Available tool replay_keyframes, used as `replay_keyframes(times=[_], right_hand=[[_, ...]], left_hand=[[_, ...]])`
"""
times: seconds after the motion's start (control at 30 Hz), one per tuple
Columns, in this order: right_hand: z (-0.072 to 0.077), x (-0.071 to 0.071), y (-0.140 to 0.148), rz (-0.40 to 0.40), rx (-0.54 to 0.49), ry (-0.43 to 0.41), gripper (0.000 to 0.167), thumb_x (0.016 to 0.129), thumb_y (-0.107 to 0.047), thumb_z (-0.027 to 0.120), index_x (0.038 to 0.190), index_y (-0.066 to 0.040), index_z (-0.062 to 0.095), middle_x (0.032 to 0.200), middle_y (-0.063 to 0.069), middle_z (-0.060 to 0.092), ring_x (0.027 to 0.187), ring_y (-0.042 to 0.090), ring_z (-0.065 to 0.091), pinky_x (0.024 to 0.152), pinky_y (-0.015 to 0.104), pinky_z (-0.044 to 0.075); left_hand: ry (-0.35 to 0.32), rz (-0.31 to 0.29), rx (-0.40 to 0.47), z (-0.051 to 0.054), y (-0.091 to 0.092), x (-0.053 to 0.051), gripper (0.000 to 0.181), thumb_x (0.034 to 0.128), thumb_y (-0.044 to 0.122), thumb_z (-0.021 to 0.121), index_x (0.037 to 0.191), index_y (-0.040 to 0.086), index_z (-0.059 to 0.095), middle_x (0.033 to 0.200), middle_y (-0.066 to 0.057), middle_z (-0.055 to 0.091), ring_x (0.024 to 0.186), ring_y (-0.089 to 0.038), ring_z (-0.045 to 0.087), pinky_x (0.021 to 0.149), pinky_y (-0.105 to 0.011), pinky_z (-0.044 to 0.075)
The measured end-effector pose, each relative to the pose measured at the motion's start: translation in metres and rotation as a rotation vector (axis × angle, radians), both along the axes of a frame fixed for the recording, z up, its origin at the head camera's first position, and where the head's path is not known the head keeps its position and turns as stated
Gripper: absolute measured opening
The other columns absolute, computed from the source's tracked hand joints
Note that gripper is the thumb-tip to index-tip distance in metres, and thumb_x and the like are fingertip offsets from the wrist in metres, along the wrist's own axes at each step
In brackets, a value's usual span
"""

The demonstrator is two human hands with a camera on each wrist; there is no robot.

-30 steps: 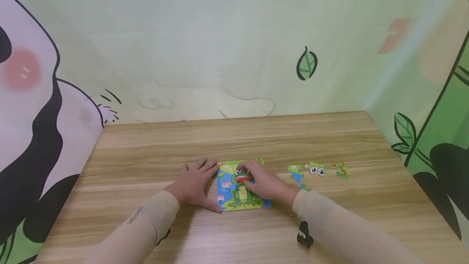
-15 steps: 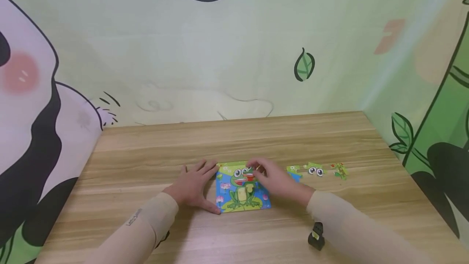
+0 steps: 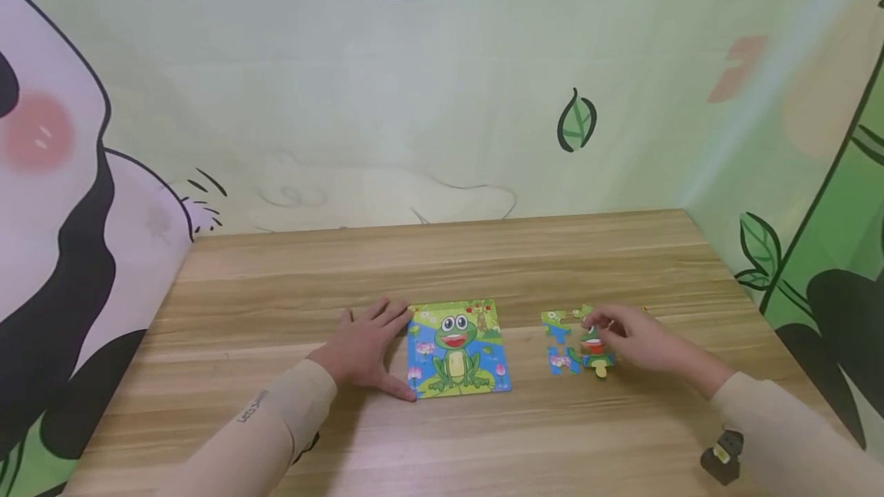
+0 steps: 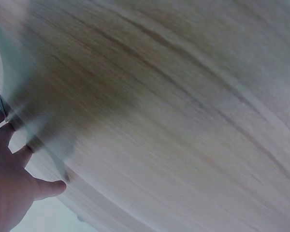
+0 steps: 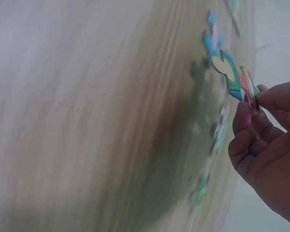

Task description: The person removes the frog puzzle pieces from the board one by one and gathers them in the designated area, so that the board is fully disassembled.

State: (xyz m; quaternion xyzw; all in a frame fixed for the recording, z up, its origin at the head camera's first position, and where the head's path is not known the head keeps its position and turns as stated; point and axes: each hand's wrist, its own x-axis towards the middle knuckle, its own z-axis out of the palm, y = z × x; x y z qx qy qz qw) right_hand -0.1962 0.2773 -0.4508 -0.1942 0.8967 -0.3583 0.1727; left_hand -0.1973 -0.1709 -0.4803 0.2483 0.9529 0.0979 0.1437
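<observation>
A square frog picture board [image 3: 456, 359] lies flat on the wooden table. My left hand [image 3: 366, 345] rests beside it, fingers spread, touching its left edge. In the left wrist view only part of that hand [image 4: 9, 179] shows, at the lower left. Over to the right, my right hand [image 3: 635, 336] pinches jigsaw puzzle pieces [image 3: 598, 363] printed with the frog's red mouth and pale belly. The right wrist view shows thumb and fingers on the mouth part, the belly part [image 5: 227, 72] sticking out beyond them. The pieces look tilted above the table.
Loose puzzle pieces lie right of the board: a blue-green one [image 3: 556, 330] and one with a pink flower [image 3: 564, 360]. An eyes piece [image 5: 218, 129] and a green piece [image 5: 200, 193] lie past the right hand, mostly hidden from the head view. A printed wall [image 3: 442, 136] stands behind the table.
My right hand has moved right from over the board to the loose pieces, carrying the mouth-and-belly pieces. The whole frog picture on the board is now uncovered. The left hand has stayed put.
</observation>
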Motion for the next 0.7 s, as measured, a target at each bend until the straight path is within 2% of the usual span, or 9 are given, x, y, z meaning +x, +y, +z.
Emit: replay_keyframes(times=[0.1,0.23,0.47,0.57,0.7], right_hand=[[-0.003,0.004,0.013,-0.009,0.046,-0.003,0.021,0.104,-0.005,0.056,0.121,0.0,0.068,0.109,0.01,0.066,0.082,0.011,0.057,0.067,0.024,0.05],[-0.007,0.006,0.019,-0.006,0.119,0.058,0.019,0.104,-0.006,0.059,0.12,-0.003,0.069,0.109,0.007,0.069,0.091,0.013,0.058,0.075,0.025,0.052],[-0.003,0.001,0.013,-0.098,0.143,0.181,0.024,0.103,-0.001,0.055,0.123,0.004,0.067,0.114,0.014,0.072,0.101,0.024,0.064,0.084,0.04,0.055],[0.003,-0.002,0.002,-0.096,0.118,0.201,0.026,0.102,0.0,0.055,0.125,0.005,0.066,0.113,0.016,0.071,0.1,0.025,0.064,0.076,0.034,0.054],[0.007,-0.004,-0.018,-0.048,0.086,0.214,0.025,0.102,-0.001,0.057,0.125,0.005,0.066,0.112,0.015,0.071,0.095,0.02,0.062,0.066,0.025,0.05]], left_hand=[[-0.002,-0.004,0.004,0.001,0.0,0.001,0.132,0.0646,0.082,0.082,0.165,0.012,0.032,0.175,-0.008,0.026,0.161,-0.042,0.021,0.111,-0.088,0.02],[-0.004,-0.006,0.005,0.004,0.001,0.001,0.132,0.0655,0.081,0.083,0.165,0.011,0.032,0.174,-0.01,0.026,0.16,-0.043,0.021,0.11,-0.088,0.02],[-0.005,-0.004,-0.008,0.003,0.001,0.001,0.133,0.0652,0.082,0.081,0.166,0.012,0.031,0.175,-0.009,0.025,0.161,-0.042,0.021,0.112,-0.087,0.02],[-0.006,0.0,-0.003,0.003,0.0,0.001,0.133,0.0646,0.082,0.082,0.165,0.012,0.031,0.175,-0.009,0.025,0.161,-0.043,0.021,0.111,-0.087,0.02],[-0.007,0.002,-0.008,0.002,0.0,0.0,0.133,0.0643,0.082,0.082,0.166,0.013,0.031,0.175,-0.008,0.025,0.161,-0.043,0.02,0.111,-0.087,0.02]])
